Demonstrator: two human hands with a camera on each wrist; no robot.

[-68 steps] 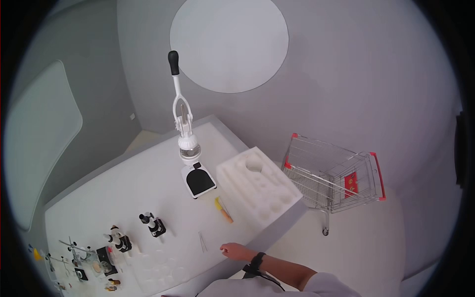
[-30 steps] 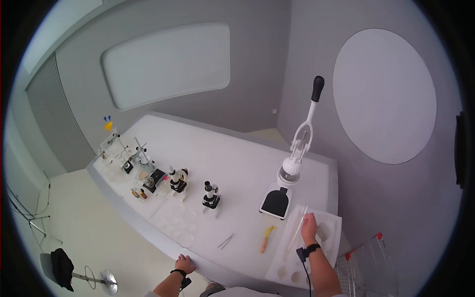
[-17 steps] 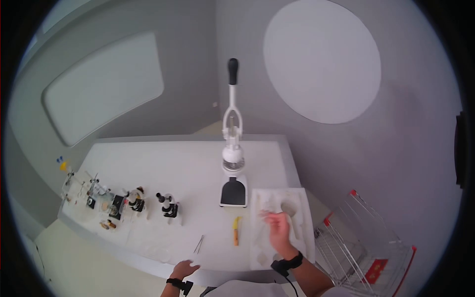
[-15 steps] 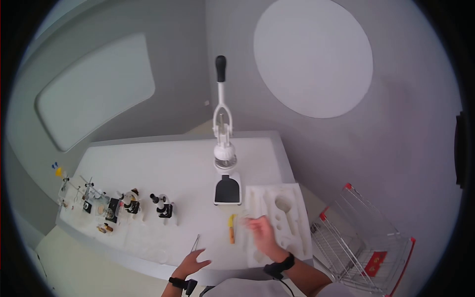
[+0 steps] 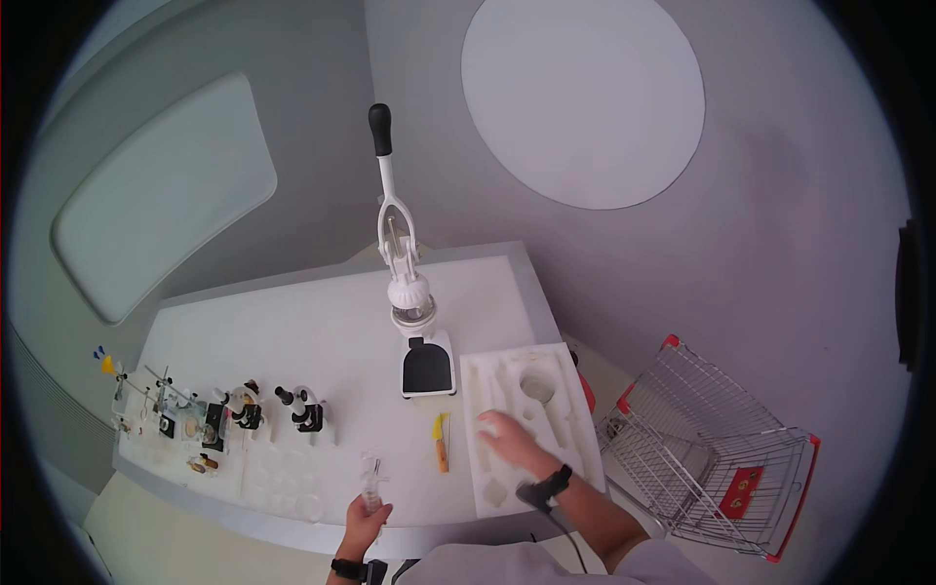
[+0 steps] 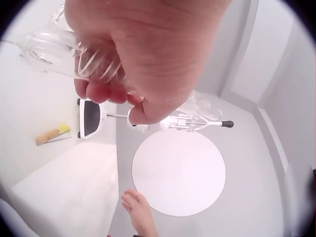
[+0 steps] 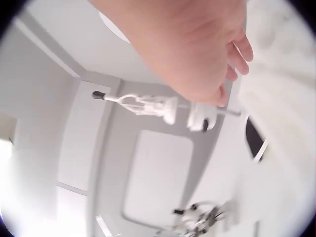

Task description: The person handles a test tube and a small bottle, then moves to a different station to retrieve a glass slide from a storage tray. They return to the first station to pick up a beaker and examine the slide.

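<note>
My left hand [image 5: 367,514] grips a clear glass tube [image 5: 370,475] upright near the front edge of the white table [image 5: 292,322]. The left wrist view shows the fingers curled round the ribbed glass tube [image 6: 54,47]. My right hand [image 5: 499,432] hovers, blurred, with straight spread fingers over the white foam tray [image 5: 561,385] at the table's right end, holding nothing. In the right wrist view the palm and fingers [image 7: 238,53] are open. A yellow-handled tool [image 5: 441,437] lies between the two hands.
A tall white lever press [image 5: 408,292] with a black base stands behind the tray. Two microscopes [image 5: 304,409] and lab stands with glassware [image 5: 161,409] line the left front. Clear dishes [image 5: 288,480] lie near the edge. A wire shopping cart [image 5: 712,458] stands on the right.
One second ago my right hand held a long glass tube over the foam tray and my left rested on the table edge. Now the left grips a glass tube and the right is empty.
</note>
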